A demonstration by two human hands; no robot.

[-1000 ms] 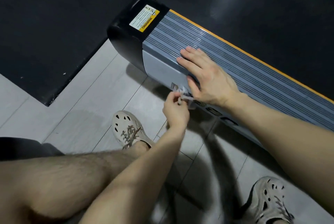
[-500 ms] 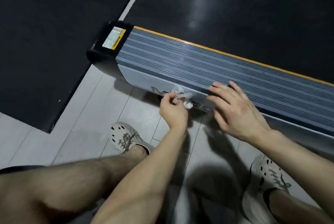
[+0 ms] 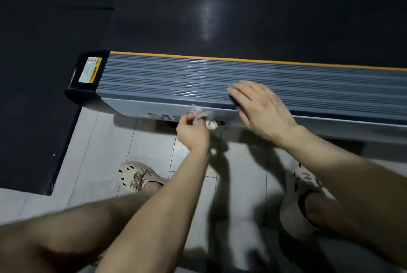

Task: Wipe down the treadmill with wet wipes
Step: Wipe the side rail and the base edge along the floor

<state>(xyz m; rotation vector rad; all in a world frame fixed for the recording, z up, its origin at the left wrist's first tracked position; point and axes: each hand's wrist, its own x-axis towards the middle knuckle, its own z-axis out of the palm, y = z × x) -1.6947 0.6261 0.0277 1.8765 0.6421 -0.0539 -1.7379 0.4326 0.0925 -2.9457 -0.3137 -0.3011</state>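
The treadmill's grey ribbed side rail (image 3: 167, 81) runs across the view, with an orange strip along its far edge and a black end cap (image 3: 84, 79) at the left. My left hand (image 3: 192, 131) pinches a crumpled white wet wipe (image 3: 204, 117) against the rail's pale side panel, over the printed lettering. My right hand (image 3: 259, 107) lies flat on top of the rail, fingers straight and pointing left, just right of the wipe.
The dark running belt (image 3: 242, 19) lies beyond the rail. A black floor mat (image 3: 33, 96) covers the left. Grey floor tiles (image 3: 105, 151) lie below the rail, where my two feet in beige perforated clogs (image 3: 136, 175) stand.
The view has shifted so the rail now runs level. My right hand moved up from the rail's lower edge onto its ribbed top. The left hand keeps the wipe on the side panel.
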